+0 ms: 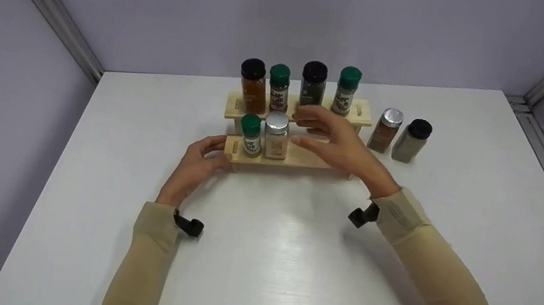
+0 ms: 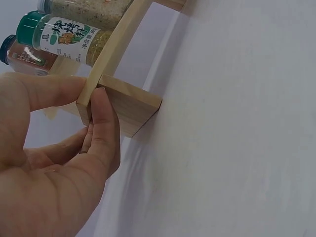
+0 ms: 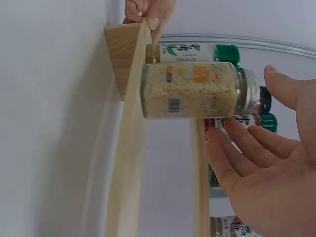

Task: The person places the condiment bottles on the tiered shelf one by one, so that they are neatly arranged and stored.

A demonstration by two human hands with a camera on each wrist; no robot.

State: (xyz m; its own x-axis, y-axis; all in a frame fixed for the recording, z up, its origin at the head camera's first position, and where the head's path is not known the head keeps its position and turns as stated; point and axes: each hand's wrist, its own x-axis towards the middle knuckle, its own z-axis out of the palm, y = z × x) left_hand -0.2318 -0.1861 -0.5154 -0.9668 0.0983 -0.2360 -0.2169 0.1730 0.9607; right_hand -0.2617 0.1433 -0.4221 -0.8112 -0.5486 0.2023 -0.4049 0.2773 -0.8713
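Note:
A two-tier wooden rack [image 1: 303, 162] stands on the white table. My left hand [image 1: 197, 167] pinches the left end of its lower shelf between thumb and fingers, as the left wrist view shows. On that shelf a green-capped spice jar [image 1: 252, 141] stands beside a silver-capped spice jar [image 1: 276, 142] with pale, grainy contents. Just right of the silver-capped jar is my right hand [image 1: 344, 145], fingers spread and relaxed, holding nothing. In the right wrist view a gap shows between its fingers [image 3: 247, 148] and that jar.
Along the upper shelf stand a black-capped orange jar [image 1: 254, 87], a green-capped jar [image 1: 279, 88], a dark black-capped jar [image 1: 313, 84] and another green-capped jar [image 1: 346, 92]. On the table, right of the rack, are a silver-capped reddish jar [image 1: 386, 130] and a black-capped grey jar [image 1: 412, 141].

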